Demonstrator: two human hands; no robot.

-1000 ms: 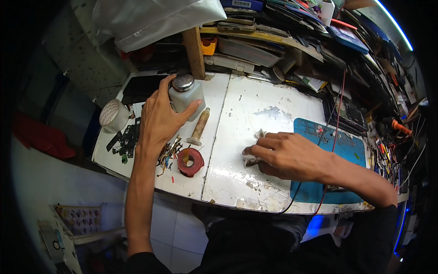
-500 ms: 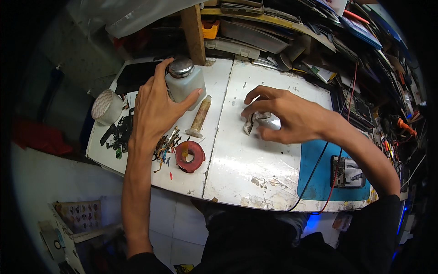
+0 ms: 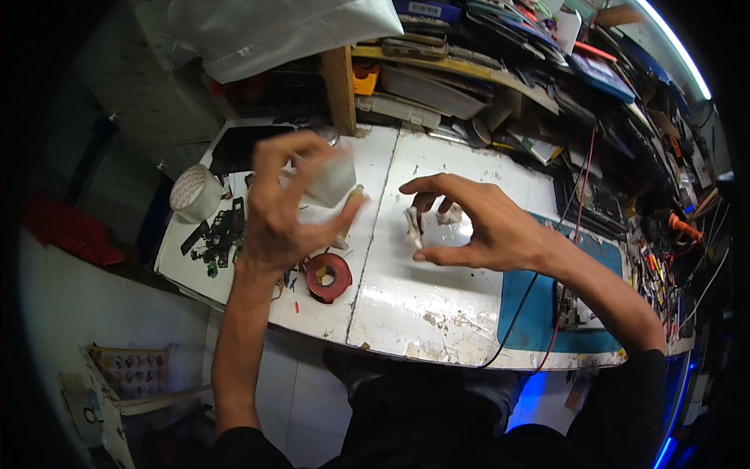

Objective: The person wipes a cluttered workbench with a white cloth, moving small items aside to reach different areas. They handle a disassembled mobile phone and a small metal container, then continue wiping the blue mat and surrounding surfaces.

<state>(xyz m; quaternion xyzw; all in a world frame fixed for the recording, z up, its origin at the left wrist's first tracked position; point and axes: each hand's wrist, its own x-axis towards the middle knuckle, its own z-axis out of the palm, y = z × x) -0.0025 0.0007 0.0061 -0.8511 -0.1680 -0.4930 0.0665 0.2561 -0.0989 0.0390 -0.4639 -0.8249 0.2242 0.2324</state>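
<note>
Head view: nearest, below the left hand [image 3: 273, 207], one red tape roll [image 3: 327, 277] lies flat on the white table [image 3: 437, 305]. That hand is closed around a small clear bottle [image 3: 328, 176], lifted and blurred. Level with it, the right hand [image 3: 480, 227] pinches a crumpled white wad [image 3: 415, 225] between thumb and fingers, just above the tabletop. Left of the left hand sits one pale tape roll [image 3: 195, 192] beside scattered dark small parts [image 3: 219, 234]. Under the right forearm lies one blue mat [image 3: 547, 305]. Farther back, a white plastic bag [image 3: 273, 31] hangs over cluttered shelves [image 3: 484, 47].
</note>
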